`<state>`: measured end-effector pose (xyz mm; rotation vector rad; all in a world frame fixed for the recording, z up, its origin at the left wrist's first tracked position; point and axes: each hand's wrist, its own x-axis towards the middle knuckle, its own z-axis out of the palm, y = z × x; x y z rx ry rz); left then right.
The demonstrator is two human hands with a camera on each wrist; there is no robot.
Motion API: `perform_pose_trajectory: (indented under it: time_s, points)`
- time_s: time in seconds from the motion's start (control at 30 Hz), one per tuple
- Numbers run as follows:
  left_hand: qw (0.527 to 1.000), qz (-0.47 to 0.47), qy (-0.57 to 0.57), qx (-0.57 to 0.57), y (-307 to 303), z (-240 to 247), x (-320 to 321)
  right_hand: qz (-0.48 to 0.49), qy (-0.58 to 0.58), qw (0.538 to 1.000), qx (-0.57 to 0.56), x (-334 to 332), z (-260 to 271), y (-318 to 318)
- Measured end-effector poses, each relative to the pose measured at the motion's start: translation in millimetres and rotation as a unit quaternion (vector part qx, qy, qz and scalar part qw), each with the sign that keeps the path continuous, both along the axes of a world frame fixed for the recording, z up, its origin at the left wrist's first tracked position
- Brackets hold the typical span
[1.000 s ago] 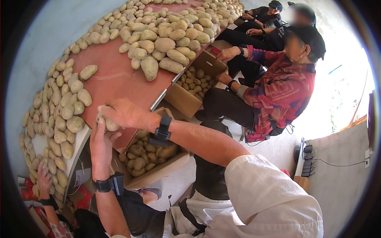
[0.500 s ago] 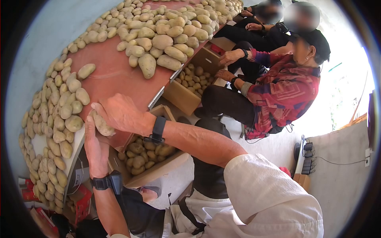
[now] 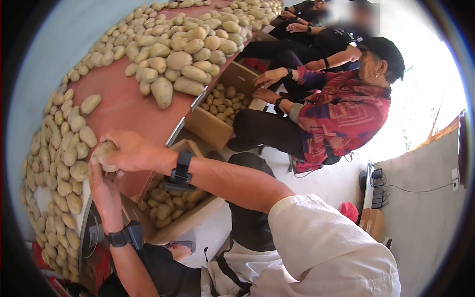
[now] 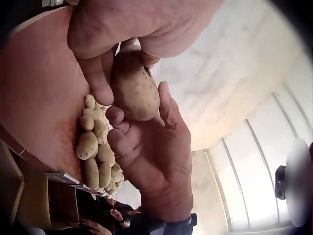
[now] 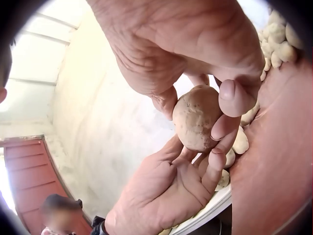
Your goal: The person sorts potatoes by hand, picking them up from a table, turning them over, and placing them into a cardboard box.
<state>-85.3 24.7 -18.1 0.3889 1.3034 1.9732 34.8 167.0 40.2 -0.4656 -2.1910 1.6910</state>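
Note:
In the head view, a potato (image 3: 106, 154) is between the two hands, near the red tabletop's edge. My right hand (image 3: 136, 151) grips it from the right, thumb and fingers around it. Below it my left hand (image 3: 105, 197) is raised, fingertips against the potato. The left wrist view shows the potato (image 4: 137, 93) with my left hand (image 4: 146, 22) large above and my right hand (image 4: 161, 161) below, digits of both on its sides. In the right wrist view the potato (image 5: 196, 117) has a rough, spotted skin; my right hand (image 5: 186, 46) pinches it above my left palm (image 5: 166, 191).
Potatoes lie heaped on the red tabletop (image 3: 118, 89) and along its left side. Below its edge stand a cardboard box (image 3: 185, 222) and a farther box (image 3: 210, 129), both holding potatoes. A person in a patterned red shirt (image 3: 341, 119) sits to the right, with others beyond.
The potato has turned from lengthwise to a rounder view between my hands. Both hands and the surrounding scene have shifted left in the head view.

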Motion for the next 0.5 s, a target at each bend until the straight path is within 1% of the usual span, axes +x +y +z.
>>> perform_pose_trajectory:
  time_s: [0.1,0.17,0.2,0.27,0.3,0.37,0.47,0.5]
  points:
    - [1.0,-0.001,0.013,-0.015,2.0,6.1,6.7,-0.014,-0.013,1.0,0.004,-4.9,-7.3,5.0]
    - [0.998,-0.013,0.066,-0.018,2.6,8.2,11.6,-0.015,0.002,0.999,-0.031,-6.7,-14.4,7.7]
    - [0.998,-0.016,0.064,-0.015,4.2,12.2,14.7,-0.018,0.0,0.999,-0.028,-3.4,-11.1,8.3]
    - [0.995,-0.016,0.092,-0.041,5.8,19.1,21.4,0.004,-0.034,0.992,-0.123,-0.7,-4.4,7.6]
    - [0.995,-0.018,0.092,-0.039,5.2,18.1,21.3,0.002,-0.034,0.992,-0.121,-0.1,-2.1,7.0]
    - [0.993,-0.016,0.112,-0.036,4.7,15.3,20.3,0.025,-0.07,0.983,-0.169,1.5,1.8,7.5]
    - [0.991,-0.009,0.125,-0.042,4.5,19.7,23.3,0.027,-0.068,0.978,-0.196,4.9,6.5,7.1]
    - [0.991,-0.01,0.125,-0.041,5.0,18.8,22.8,0.026,-0.068,0.978,-0.195,0.6,-1.0,7.9]
